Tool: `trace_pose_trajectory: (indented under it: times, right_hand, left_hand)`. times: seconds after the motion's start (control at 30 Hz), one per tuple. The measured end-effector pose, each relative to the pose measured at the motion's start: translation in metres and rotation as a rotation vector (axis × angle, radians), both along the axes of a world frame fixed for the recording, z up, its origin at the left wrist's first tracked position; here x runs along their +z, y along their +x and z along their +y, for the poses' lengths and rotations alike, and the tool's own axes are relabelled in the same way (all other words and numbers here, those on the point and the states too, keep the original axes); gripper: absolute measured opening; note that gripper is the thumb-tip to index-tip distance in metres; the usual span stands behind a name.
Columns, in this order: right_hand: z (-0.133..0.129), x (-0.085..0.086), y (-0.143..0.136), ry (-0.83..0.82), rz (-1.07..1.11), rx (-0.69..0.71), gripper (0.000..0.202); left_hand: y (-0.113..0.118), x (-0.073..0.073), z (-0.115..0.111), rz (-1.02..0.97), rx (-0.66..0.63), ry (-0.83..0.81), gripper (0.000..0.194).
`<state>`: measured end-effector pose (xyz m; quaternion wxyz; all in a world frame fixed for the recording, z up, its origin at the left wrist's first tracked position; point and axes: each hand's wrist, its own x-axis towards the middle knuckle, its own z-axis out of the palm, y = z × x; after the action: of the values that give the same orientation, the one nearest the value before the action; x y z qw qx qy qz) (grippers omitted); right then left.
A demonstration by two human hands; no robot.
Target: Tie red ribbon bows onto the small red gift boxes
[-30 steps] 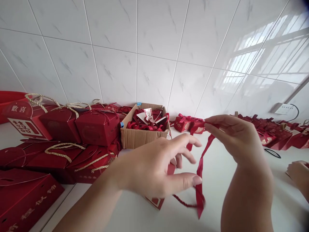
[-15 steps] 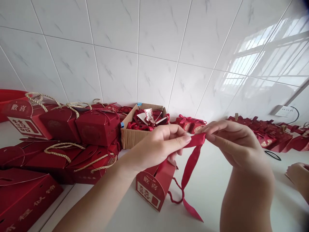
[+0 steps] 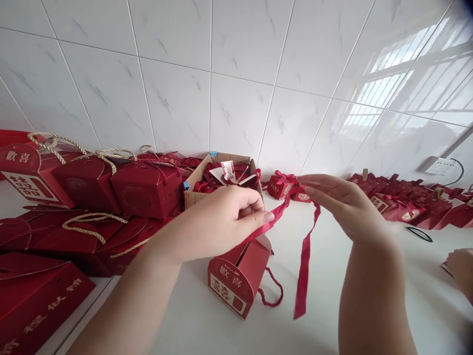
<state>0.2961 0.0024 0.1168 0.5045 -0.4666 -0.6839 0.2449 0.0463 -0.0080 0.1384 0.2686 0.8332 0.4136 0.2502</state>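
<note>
A long red ribbon (image 3: 303, 266) is stretched between my hands, with one end hanging down over the table. My left hand (image 3: 240, 217) pinches it between thumb and curled fingers. At a higher point, the thumb and fingers of my right hand (image 3: 332, 202) close on the ribbon, its free tail dropping below them. Beneath my left hand, a small red gift box (image 3: 236, 281) with gold lettering and a peaked top stands on the white table. A red twisted cord (image 3: 275, 291) loops out from its right side. My left hand covers part of the box's back.
Larger red boxes with rope handles (image 3: 144, 190) are stacked on the left. A cardboard box (image 3: 195, 197) of red ribbons stands by the tiled wall. Small bow-tied boxes (image 3: 283, 187) sit behind my right hand, more red boxes (image 3: 410, 202) at right. Another person's hand (image 3: 461, 271) shows far right.
My hands have drawn apart, the left moving left and down, the right slightly up. The ribbon between them is longer, and its hanging tail has shifted right.
</note>
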Motion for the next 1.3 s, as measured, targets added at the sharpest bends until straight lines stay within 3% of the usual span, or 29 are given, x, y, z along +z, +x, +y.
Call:
trace_pose_trajectory:
  times: [0.13,0.27,0.4,0.63,0.9,1.1,1.3]
  right_hand:
    - [0.003,-0.005,-0.025,-0.053,0.070,0.271,0.033]
    - [0.004,-0.007,-0.046,-0.227,0.072,0.575,0.035]
    - [0.006,-0.005,-0.052,-0.330,-0.089,0.688,0.032]
    - [0.014,-0.009,-0.039,-0.409,-0.284,0.533,0.033]
    - [0.030,-0.020,-0.021,-0.425,-0.420,0.195,0.044]
    - [0.045,-0.033,-0.022,-0.440,-0.411,0.240,0.046]
    - [0.044,-0.033,-0.022,-0.442,-0.416,0.266,0.046]
  left_hand:
    - [0.013,-0.010,0.004,0.038,-0.030,-0.020,0.036]
    - [0.017,-0.013,0.004,0.057,-0.030,0.025,0.034]
    - [0.015,-0.011,0.007,0.111,-0.015,0.100,0.033]
    - [0.004,-0.008,0.015,0.182,-0.018,0.069,0.027]
    - [-0.004,-0.009,0.020,0.296,0.055,0.038,0.030]
    - [-0.003,-0.011,0.020,0.355,0.043,0.023,0.032]
    - [-0.002,-0.013,0.019,0.407,0.036,0.037,0.036]
